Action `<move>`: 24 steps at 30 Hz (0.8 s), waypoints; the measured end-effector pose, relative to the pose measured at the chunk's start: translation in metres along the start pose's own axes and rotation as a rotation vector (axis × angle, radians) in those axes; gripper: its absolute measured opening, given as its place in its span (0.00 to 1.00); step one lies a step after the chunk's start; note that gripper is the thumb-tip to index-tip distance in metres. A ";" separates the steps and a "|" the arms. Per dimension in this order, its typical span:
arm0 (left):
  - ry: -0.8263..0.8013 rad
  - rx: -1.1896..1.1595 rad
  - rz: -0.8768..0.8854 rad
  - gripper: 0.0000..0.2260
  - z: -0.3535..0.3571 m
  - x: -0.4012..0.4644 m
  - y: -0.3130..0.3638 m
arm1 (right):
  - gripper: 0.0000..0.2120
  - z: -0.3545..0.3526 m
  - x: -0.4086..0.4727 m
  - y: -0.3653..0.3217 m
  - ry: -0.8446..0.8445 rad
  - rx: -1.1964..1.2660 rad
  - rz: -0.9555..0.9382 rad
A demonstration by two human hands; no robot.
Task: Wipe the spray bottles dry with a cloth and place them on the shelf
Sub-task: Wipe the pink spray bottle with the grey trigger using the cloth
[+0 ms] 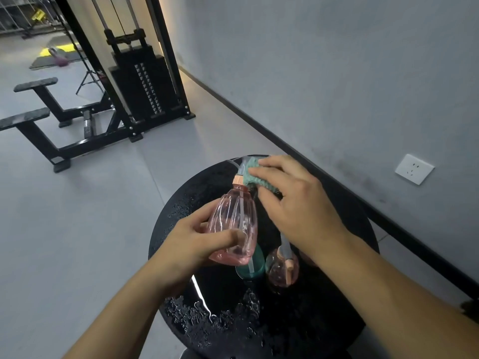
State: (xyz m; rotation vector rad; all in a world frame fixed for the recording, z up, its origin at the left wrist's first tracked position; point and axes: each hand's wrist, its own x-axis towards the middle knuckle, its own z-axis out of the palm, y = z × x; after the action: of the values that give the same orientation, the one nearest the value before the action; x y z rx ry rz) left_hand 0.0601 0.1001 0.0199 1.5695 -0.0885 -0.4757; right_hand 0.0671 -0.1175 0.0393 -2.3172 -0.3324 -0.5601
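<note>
While the left hand point(204, 237) grips the ribbed, translucent pink plastic spray bottle point(234, 224) around its lower body, fingers curled on one side and thumb laid across the front, the bottle is held tilted above the round black wet tabletop point(181, 203), nozzle end pointing away from the person. The right hand point(293, 203) presses a folded teal textured cloth point(259, 176) against the neck and pale trigger head point(242, 165), its fingers closed down flat over the fabric rather than spread. To do this step well, the left hand should hold firm low on the body and turn the bottle a little at a time, so the cloth can work round the peach collar point(238, 179) and under the trigger, where water tends to sit. After the head, the cloth should travel down along the ribs, following the grooves rather than crossing them. Beads of water point(191, 314) lie across the tabletop, so the dried bottle is best kept off it and carried straight to the shelf, which is not in view. Below the hands stand a teal bottle point(255, 265) and a second pink bottle point(282, 270); both seem to await wiping, though they are partly hidden.
</note>
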 end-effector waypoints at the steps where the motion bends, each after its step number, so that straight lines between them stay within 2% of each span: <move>1: -0.009 0.005 -0.004 0.27 0.001 0.000 0.000 | 0.17 0.002 -0.001 -0.003 -0.024 0.006 -0.036; 4: -0.004 0.035 -0.020 0.27 0.003 -0.002 0.000 | 0.17 0.004 -0.003 -0.004 -0.070 -0.024 -0.090; 9: -0.008 0.020 -0.012 0.28 -0.001 -0.002 -0.001 | 0.17 -0.002 0.002 0.006 0.044 -0.060 0.028; 15: -0.037 -0.006 -0.067 0.27 -0.001 0.001 -0.002 | 0.17 0.005 -0.002 -0.002 -0.007 -0.017 -0.001; 20: -0.052 0.019 -0.075 0.28 -0.002 0.000 -0.002 | 0.17 -0.004 0.005 0.009 0.089 -0.044 0.100; 24: -0.067 0.015 -0.080 0.28 0.001 0.000 -0.002 | 0.18 0.002 0.001 0.000 0.014 -0.003 0.054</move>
State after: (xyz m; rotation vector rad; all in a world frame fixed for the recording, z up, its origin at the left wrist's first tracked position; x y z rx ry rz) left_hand 0.0595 0.0990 0.0179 1.5764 -0.0812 -0.5919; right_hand 0.0681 -0.1162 0.0386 -2.3170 -0.2620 -0.5503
